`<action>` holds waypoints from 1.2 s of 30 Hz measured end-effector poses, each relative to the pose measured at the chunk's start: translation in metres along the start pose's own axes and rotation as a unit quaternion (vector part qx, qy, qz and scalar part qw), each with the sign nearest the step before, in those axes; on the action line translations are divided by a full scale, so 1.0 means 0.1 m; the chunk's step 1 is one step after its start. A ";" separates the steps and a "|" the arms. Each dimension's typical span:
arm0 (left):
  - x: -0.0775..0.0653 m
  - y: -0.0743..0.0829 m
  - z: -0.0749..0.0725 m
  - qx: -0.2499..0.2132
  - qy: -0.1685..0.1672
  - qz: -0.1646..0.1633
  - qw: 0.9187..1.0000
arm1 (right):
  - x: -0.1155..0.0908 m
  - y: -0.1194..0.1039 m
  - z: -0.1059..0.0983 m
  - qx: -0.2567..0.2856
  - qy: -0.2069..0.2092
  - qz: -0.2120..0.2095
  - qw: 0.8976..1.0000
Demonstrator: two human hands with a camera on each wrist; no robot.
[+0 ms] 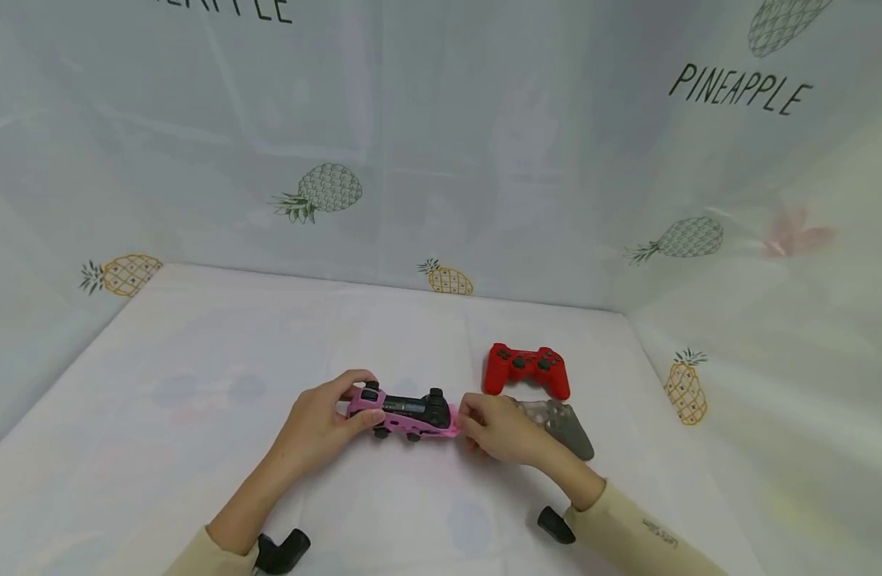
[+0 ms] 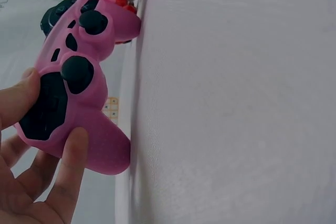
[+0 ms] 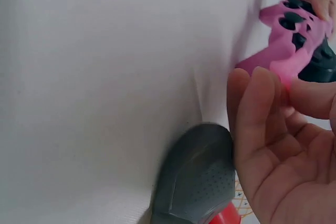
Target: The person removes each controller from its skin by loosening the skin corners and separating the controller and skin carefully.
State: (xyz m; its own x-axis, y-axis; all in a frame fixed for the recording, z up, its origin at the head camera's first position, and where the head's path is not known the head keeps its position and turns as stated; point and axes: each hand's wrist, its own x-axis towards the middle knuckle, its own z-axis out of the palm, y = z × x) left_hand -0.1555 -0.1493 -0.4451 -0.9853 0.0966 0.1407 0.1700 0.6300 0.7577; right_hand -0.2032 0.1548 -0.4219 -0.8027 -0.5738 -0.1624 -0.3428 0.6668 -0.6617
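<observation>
A black game controller sits partly inside a pink silicone cover, held on edge just above or on the white tabletop. My left hand grips its left end, the thumb on one face and fingers on the other. At the opposite end, my right hand pinches the stretched rim of the cover. There, the controller's black body shows outside the pink. In the right wrist view, a grey controller lies close beside my right hand.
Behind my right hand, a red controller lies on the table, with the grey one nearer, partly hidden by my wrist. A pineapple-print curtain hangs along the back and sides. Black wrist-camera mounts stick out from both sleeves.
</observation>
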 end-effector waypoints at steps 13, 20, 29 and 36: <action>-0.02 0.01 0.03 -0.018 0.003 -0.014 1.000 | -0.04 -0.05 -0.04 0.022 0.026 -0.019 0.999; 0.00 0.02 0.05 -0.001 0.017 -0.005 1.000 | 0.01 -0.19 0.04 0.001 0.060 -0.067 0.996; 0.01 0.04 0.01 -0.003 0.000 0.006 1.000 | 0.15 -0.26 0.20 0.019 0.066 -0.131 0.989; 0.01 0.05 -0.07 -0.001 -0.011 0.004 1.000 | 0.25 -0.28 0.30 0.043 0.083 -0.139 0.986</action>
State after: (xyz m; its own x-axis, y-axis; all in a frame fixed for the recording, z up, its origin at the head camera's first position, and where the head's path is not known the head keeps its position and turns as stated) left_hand -0.1558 -0.1513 -0.4368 -0.9841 0.1186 0.1323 0.1776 0.6282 0.7576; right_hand -0.1990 0.1076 -0.4299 -0.7550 -0.6380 0.1515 -0.5238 0.4478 -0.7246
